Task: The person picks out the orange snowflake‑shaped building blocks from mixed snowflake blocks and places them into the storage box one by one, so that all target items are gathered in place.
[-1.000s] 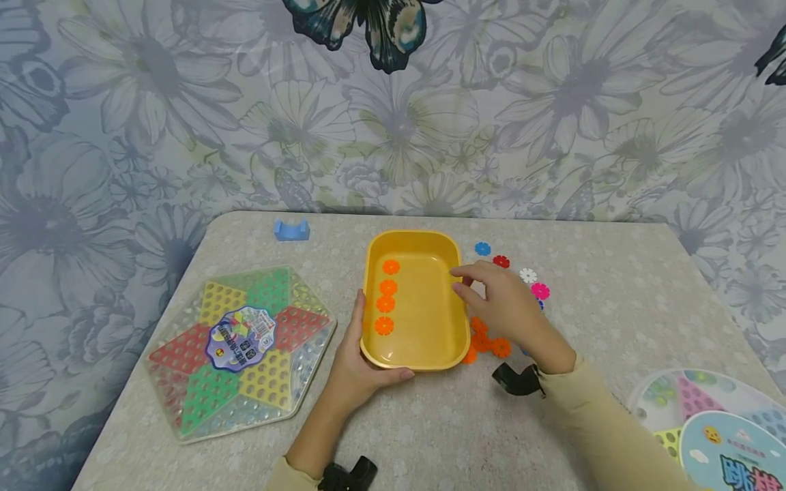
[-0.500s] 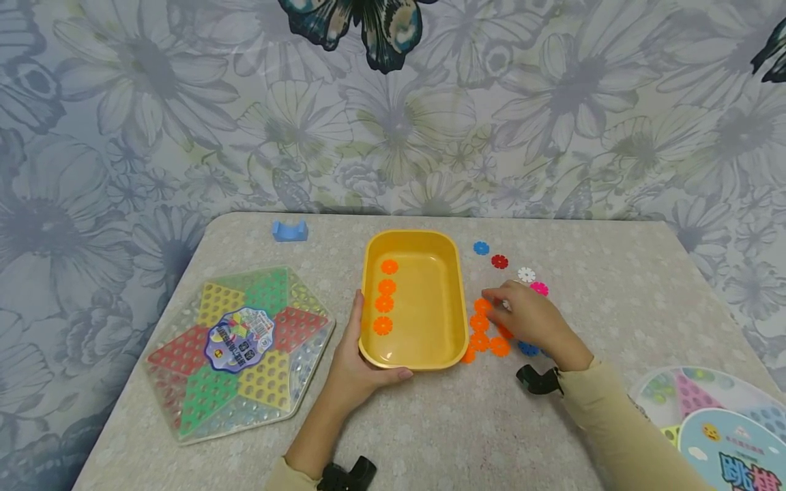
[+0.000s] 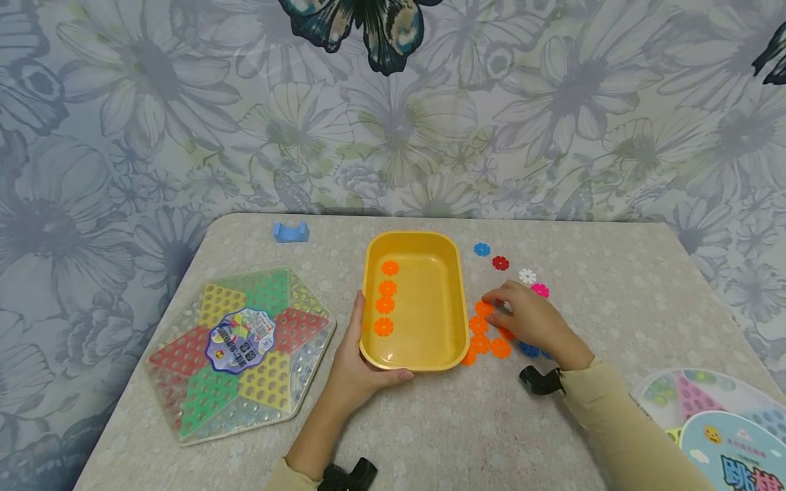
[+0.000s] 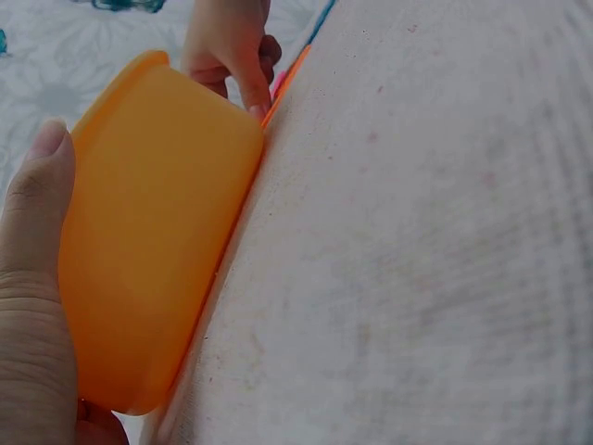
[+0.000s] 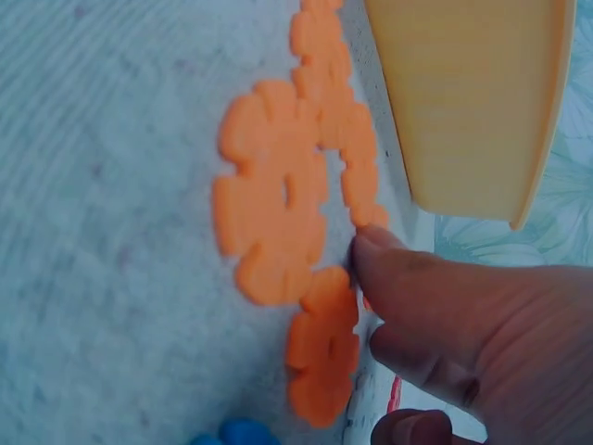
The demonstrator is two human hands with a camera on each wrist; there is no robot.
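Note:
A yellow plastic basin (image 3: 430, 310) stands mid-table with several orange snowflake-disc pieces (image 3: 385, 304) in a column inside, along its left. My left hand (image 3: 361, 374) grips the basin's near left corner, thumb along the front wall and fingers up the left side. More orange snowflake discs (image 3: 480, 343) lie loose by its right side. My right hand (image 3: 529, 319) is bent over this pile, index finger and thumb pinching the disc (image 3: 483, 308) at its far end. In the right wrist view the thumb (image 5: 375, 255) meets an orange disc's edge; the index fingertip is hidden.
Blue (image 3: 482, 249), red (image 3: 500, 263), white (image 3: 527, 276) and pink (image 3: 540, 290) discs lie at the back right, blue ones (image 3: 529, 349) beside the right hand. A hexagonal checkers board (image 3: 242, 354) lies left, a round one (image 3: 712, 423) right, a small blue holder (image 3: 291, 232) behind.
My right hand has moved from the basin's right rim to the right and down onto the loose orange discs, and stays there. My left hand keeps its grip on the basin.

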